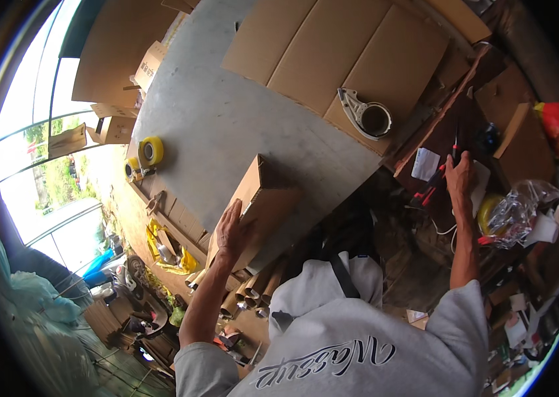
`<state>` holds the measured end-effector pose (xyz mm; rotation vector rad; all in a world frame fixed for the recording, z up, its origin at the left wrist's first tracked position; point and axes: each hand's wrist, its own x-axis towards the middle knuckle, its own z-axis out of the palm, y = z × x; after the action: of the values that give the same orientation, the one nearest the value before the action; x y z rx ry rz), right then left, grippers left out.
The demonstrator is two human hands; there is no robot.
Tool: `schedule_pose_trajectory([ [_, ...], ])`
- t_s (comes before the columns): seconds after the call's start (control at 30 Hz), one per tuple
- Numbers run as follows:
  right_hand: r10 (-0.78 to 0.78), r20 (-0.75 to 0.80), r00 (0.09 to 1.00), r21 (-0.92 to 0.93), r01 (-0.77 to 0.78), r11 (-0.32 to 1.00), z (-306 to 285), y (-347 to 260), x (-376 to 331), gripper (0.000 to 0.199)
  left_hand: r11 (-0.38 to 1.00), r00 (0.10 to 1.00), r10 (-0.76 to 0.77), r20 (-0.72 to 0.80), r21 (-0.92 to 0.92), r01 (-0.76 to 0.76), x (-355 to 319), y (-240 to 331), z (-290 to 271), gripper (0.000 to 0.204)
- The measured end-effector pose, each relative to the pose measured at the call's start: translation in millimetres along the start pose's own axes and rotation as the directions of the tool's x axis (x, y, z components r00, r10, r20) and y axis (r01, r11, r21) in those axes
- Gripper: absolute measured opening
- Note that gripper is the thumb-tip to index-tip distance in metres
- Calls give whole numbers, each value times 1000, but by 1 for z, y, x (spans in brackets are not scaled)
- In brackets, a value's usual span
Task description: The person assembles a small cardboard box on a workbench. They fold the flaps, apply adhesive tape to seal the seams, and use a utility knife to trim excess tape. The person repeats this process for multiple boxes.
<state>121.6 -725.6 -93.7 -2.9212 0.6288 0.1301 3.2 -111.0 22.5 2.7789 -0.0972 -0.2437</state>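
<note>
The left hand point(230, 231) lies flat, fingers spread open, against the side of a small cardboard box point(259, 205) standing at the near edge of the grey worktop point(226, 112). The right hand point(459, 177) reaches to a side shelf, fingers closed on a red-handled tool point(433, 186).

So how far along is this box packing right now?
Early. The small cardboard box stands folded on the table, steadied by the left hand. The right hand reaches red-handled tools. The box looks untaped; the tape dispenser lies unused.
</note>
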Motion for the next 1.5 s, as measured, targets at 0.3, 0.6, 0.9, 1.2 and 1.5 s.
schedule_pose_trajectory([
  [0.3,204,11,979,380,-193,905,-68,-39,-13,28,967,967,-245,75,-57,249,15,0,-2,46],
  [0.6,-448,220,867,829,76,554,-50,-195,-139,24,954,955,-293,56,87,287,39,7,5,46],
  [0.9,-625,-27,780,805,387,449,-53,-307,-255,28,955,955,-296,29,-26,296,39,2,9,50],
  [1.2,-663,-2,749,561,550,619,-56,-325,-275,25,950,962,-273,21,-150,273,36,4,3,63],
  [1.5,-659,-4,752,512,568,644,-57,-335,-273,20,949,966,-258,-31,-195,247,32,1,6,64],
])
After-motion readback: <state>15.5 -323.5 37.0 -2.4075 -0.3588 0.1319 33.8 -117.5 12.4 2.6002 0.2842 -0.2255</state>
